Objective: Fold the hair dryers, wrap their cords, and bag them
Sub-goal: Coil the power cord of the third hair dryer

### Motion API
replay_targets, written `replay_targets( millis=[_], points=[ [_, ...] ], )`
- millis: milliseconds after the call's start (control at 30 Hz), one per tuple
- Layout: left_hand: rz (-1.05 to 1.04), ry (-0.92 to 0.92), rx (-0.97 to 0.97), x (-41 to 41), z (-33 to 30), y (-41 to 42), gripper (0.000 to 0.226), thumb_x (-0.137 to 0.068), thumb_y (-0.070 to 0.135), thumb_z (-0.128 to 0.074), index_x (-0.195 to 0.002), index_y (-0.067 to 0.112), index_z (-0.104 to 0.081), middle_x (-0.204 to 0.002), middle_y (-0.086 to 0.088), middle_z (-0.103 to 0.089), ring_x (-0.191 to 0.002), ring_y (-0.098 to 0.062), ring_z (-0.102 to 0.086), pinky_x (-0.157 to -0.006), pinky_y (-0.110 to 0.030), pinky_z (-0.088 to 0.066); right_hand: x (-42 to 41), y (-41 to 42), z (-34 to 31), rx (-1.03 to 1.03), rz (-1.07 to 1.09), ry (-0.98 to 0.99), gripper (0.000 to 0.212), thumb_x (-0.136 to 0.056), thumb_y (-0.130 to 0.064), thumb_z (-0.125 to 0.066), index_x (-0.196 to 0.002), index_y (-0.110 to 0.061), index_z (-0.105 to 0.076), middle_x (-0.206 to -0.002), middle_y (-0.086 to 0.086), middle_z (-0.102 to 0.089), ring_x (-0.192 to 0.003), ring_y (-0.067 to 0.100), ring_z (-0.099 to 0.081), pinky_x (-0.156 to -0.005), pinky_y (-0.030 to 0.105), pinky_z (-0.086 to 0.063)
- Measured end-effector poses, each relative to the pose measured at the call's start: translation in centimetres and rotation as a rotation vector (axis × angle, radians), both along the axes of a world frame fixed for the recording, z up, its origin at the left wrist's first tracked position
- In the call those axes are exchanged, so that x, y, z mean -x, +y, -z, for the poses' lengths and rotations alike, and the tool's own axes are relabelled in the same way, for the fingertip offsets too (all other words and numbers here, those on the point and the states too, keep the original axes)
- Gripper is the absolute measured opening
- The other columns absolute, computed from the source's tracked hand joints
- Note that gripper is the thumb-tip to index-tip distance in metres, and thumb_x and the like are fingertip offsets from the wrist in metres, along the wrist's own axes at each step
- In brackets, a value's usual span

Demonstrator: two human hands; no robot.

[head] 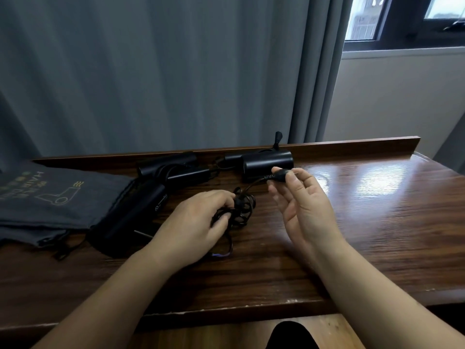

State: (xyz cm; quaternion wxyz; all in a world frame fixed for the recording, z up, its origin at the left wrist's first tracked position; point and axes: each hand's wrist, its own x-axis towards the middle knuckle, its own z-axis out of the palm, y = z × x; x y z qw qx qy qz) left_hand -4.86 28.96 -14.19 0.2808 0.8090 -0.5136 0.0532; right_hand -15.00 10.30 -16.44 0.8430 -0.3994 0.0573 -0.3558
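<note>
Nearest, two bare forearms reach over the near edge of a dark wooden table (352,235). The left hand (198,222) lies palm down on a tangled bundle of black cord (241,210), its fingers curled round the loops and holding them against the tabletop. Just to its right the right hand (302,197) is raised with the palm turned leftward; its thumb and forefinger pinch a black plug (279,174) at the cord's end, the other fingers loosely spread. From the plug the cord runs down and left into the bundle.

Left of the left hand, a black hair dryer (141,210) lies partly inside a dark mesh bag (105,238). Further left lie grey drawstring bags (50,197), stacked flat, the top one printed with a dryer outline and the words HAIR DRYER.

Beyond the hands, near the table's raised far edge, sit two more black hair dryers: one on the left (173,167) with cord about it, and another (266,162) just behind the plug. Behind the table hangs a grey curtain (176,71), with a window (402,18) at far right.
</note>
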Motion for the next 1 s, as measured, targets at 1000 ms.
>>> replay_targets(
  millis=[1000],
  points=[
    [0.02,0.526,0.204,-0.8,-0.7,-1.0,0.013,-0.098,0.02,-0.062,-0.094,0.028,-0.072,-0.079,0.007,-0.074,-0.075,-0.005,-0.07,-0.068,-0.021,-0.051,-0.5,1.3,2.4,0.981,0.097,0.453,0.04,-0.09,-0.042,-0.068,-0.129,-0.037,-0.057,-0.114,-0.011,-0.069,-0.107,0.01,-0.067,-0.095,0.046,-0.054]
  ],
)
